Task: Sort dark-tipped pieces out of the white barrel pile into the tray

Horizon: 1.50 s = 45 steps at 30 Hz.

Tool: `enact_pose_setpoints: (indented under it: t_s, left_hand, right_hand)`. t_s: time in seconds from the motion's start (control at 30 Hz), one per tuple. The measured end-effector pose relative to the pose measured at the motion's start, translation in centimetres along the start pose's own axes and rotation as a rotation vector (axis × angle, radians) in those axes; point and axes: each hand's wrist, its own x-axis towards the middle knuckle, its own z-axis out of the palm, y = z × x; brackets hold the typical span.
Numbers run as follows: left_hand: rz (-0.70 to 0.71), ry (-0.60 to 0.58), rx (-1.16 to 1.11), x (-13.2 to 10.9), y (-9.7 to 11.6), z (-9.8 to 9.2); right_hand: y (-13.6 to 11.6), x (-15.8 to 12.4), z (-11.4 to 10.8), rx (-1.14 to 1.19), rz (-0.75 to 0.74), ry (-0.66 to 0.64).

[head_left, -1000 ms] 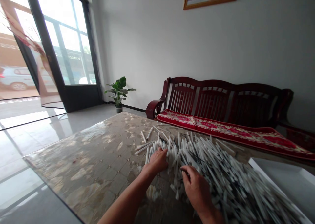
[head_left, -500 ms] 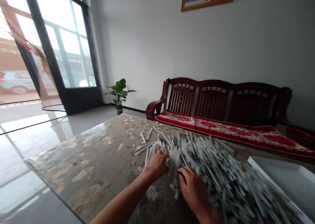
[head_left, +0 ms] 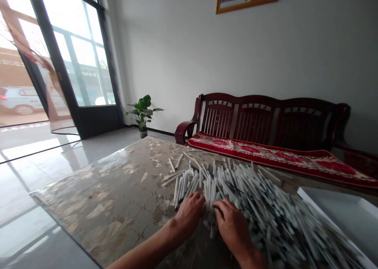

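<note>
When the head camera looked down, the left hand (head_left: 189, 216) and the right hand (head_left: 233, 225) lay curved and pressed against a big pile of thin white sticks (head_left: 251, 194) on a glass-topped table (head_left: 97, 190). The sticks looked light, stiff and slippery, easy to take by the middle. Nobody could tell if the hands pinched any; the pile's near end was blurry.

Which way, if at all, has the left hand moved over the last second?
Yes, it has moved back toward the person: the left hand now sits farther from the table's far corner than before.
</note>
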Motion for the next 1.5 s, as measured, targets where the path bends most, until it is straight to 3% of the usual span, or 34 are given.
enact_pose_setpoints:
  t_s: [0.13, 0.23, 0.33, 0.43, 0.57, 0.7, 1.13, 1.33, 1.5]
  left_hand:
    - [0.07, -0.051, -0.099, -0.9, 0.3, -0.3]
    - [0.03, -0.015, -0.155, 0.0, -0.2, -1.0]
    - [-0.134, 0.1, -0.101, 2.9, -1.1, -2.1]
    - [-0.187, 0.132, -0.063, 6.5, -1.9, -2.9]
    - [-0.218, 0.105, -0.001, 10.3, -2.2, -3.1]
    - [-0.226, 0.039, 0.073, 12.0, -1.7, -3.0]
    - [-0.213, -0.108, 0.199, 13.1, -0.1, -2.0]
    - [-0.235, -0.079, 0.166, 12.9, -0.4, -2.2]
    - [-0.259, 0.012, 0.108, 11.9, -0.6, -3.1]
  right_hand:
    - [0.1, 0.0, 0.0, 0.015, 0.011, 0.012]
    - [0.2, 0.1, 0.0, 0.029, 0.009, 0.027]
    - [0.1, 0.1, 0.0, 0.031, -0.005, 0.046]
    - [0.1, 0.0, 0.1, 0.031, -0.019, 0.063]
    - [0.1, -0.1, 0.2, 0.029, -0.007, 0.065]
    - [0.0, -0.1, 0.3, 0.026, 0.015, 0.05]
    - [-0.3, 0.0, 0.2, 0.027, 0.014, 0.039]
    - [-0.2, -0.1, 0.4, 0.05, 0.015, 0.037]
    - [0.2, -0.2, 0.7, 0.086, 0.021, 0.051]
